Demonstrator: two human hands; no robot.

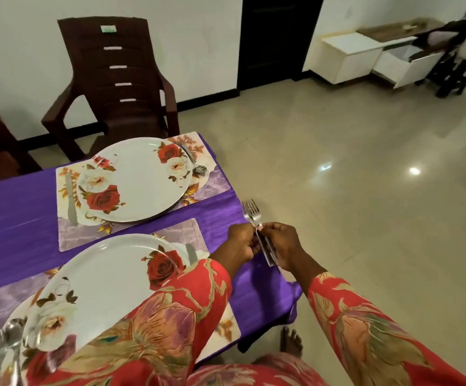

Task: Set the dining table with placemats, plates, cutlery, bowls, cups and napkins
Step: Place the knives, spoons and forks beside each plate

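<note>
Near plate (pixel 95 285) on its placemat (pixel 0 299); both hands at the table's right edge, holding forks.
Left hand (pixel 240 243) and right hand (pixel 282 243) both pinch a bundle of forks (pixel 252 215), tines pointing away, over the purple tablecloth (pixel 17 224). Far plate (pixel 134 179) sits on the second placemat (pixel 212 182), knife (pixel 71 201) to its left, spoon (pixel 195 161) to its right.

Both hands meet just off the corner of the purple table (pixel 17 227): the right hand (pixel 282 246) grips a bunch of forks (pixel 254 215), tines up, the left hand (pixel 240 246) pinching their handles. On the table, two rose-printed plates (pixel 134 179) sit on placemats (pixel 215 176).
</note>
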